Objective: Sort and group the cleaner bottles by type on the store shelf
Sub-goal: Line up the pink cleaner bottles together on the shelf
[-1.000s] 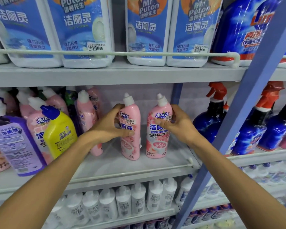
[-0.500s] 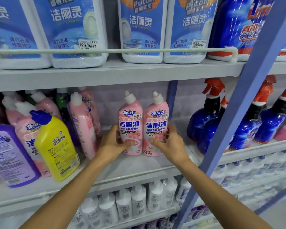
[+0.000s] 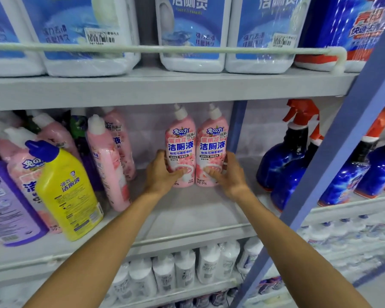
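1. The left pink bottle (image 3: 180,147) and the right pink bottle (image 3: 212,147) stand upright, side by side and touching, toward the back of the middle shelf (image 3: 187,211).
2. The left hand (image 3: 161,175) grips the lower body of the left pink bottle, with its fingers curled across the front and its thumb up the bottle's left side.
3. The right hand (image 3: 230,174) holds the right pink bottle the same way, fingers wrapped over the lower label.
4. A bare strip of shelf lies between the two bottles and the front lip (image 3: 187,238), with both forearms crossing above it.
5. To the left, a gap separates the left hand from the leaning pink bottles (image 3: 108,165).
6. Further left, a yellow bottle (image 3: 67,194) and a purple bottle (image 3: 5,203) stand near the shelf's front edge.
7. The rear blue post (image 3: 238,125) rises just beside the right pink bottle. Beyond it stand blue spray bottles (image 3: 285,156).
8. A slanted blue upright (image 3: 342,152) crosses the foreground, near the right forearm.
9. The upper shelf (image 3: 165,87) leaves little room above the two caps, and it carries white jugs (image 3: 191,41) behind a rail (image 3: 165,49).
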{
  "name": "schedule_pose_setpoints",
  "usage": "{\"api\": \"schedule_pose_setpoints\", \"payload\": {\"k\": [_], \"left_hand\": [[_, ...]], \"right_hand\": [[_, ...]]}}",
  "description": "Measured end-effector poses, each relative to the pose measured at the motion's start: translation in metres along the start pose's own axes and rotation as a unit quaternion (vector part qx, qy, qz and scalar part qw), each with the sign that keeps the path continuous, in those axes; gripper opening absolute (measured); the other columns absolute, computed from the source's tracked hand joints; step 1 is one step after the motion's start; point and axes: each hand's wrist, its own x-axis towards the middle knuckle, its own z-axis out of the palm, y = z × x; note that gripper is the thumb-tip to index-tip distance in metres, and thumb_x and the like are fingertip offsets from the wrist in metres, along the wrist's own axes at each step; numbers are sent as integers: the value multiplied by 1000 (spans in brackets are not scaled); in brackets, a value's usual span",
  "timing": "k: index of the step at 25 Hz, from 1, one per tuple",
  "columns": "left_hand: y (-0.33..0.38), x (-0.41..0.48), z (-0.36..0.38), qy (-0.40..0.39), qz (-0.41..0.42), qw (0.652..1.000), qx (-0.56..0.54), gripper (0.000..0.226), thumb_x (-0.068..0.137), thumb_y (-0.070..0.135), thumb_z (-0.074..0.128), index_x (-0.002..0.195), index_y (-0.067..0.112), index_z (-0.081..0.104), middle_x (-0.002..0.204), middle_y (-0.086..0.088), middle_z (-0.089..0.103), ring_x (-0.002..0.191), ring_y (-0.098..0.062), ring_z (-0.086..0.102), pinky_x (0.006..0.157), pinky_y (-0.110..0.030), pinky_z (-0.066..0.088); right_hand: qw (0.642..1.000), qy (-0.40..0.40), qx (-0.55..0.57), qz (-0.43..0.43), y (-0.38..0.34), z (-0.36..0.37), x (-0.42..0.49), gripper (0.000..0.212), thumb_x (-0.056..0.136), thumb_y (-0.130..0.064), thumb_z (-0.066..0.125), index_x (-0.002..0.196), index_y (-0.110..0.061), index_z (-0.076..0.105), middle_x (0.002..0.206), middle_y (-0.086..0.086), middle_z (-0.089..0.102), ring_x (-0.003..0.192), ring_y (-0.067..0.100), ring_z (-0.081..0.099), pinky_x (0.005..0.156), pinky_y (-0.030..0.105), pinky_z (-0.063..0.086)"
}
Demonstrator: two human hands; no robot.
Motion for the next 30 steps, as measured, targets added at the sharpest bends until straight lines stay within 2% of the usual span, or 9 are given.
{"api": "schedule_pose_setpoints", "payload": {"k": [3, 6, 8, 9, 13, 18, 24, 30], "left_hand": [[-3, 17, 7, 8, -12, 1000, -5, 60, 65, 24, 95, 110, 19, 56, 103, 5, 73, 90, -10, 72, 81, -43, 62], [-8, 32, 14, 18, -14, 1000, -14, 59, 67, 21, 95, 109, 19, 53, 102, 2, 72, 91, -19, 73, 81, -48, 62], [-11, 37, 18, 25, -16, 999, -18, 59, 66, 20, 95, 109, 18, 54, 99, 4, 72, 90, -20, 73, 80, -48, 62], [-12, 39, 19, 32, -15, 999, -16, 59, 66, 19, 95, 109, 17, 54, 99, 4, 72, 89, -20, 73, 80, -48, 62], [-16, 49, 24, 48, -11, 998, -30, 55, 68, 10, 93, 109, 13, 57, 100, -5, 71, 90, -30, 72, 83, -52, 61], [-24, 57, 30, 76, -24, 996, -32, 53, 68, 11, 93, 112, 7, 63, 106, -15, 75, 94, -34, 73, 85, -53, 60], [-26, 57, 33, 91, -33, 995, -38, 47, 69, 13, 92, 108, 17, 65, 104, -10, 76, 92, -28, 74, 83, -52, 61], [-21, 56, 28, 78, -37, 996, -34, 47, 72, 13, 91, 112, 11, 65, 104, -8, 75, 92, -26, 74, 83, -50, 62]], "right_hand": [[999, -26, 15, -20, 2, -1, 17, 51, 82, -7, 82, 122, -11, 51, 108, -14, 70, 90, -11, 69, 79, 19, 61], [996, -46, 65, -31, 7, -3, 34, 50, 84, -5, 79, 128, -14, 54, 114, -9, 75, 104, 6, 73, 79, 24, 62], [994, -58, 79, -42, 11, -4, 43, 55, 86, -7, 78, 134, -9, 51, 125, 2, 72, 114, 18, 70, 89, 34, 61], [994, -61, 76, -47, 13, -5, 47, 55, 87, -8, 78, 134, -8, 50, 126, 2, 71, 116, 19, 70, 91, 36, 61], [996, -65, 48, -47, 13, -5, 57, 47, 87, -11, 80, 123, -21, 52, 109, -22, 74, 100, -2, 72, 74, 12, 57], [997, -49, 49, -43, 15, -3, 65, 47, 84, -7, 81, 117, -27, 53, 111, -11, 72, 94, -4, 72, 73, 12, 56], [998, -40, 52, -13, 18, -1, 71, 55, 85, 2, 77, 132, -5, 49, 112, -3, 69, 87, -8, 71, 69, 11, 55], [999, -41, -9, -7, 11, -6, 70, 52, 83, -12, 84, 125, -17, 54, 103, -17, 67, 80, -20, 66, 63, 2, 49]]}}
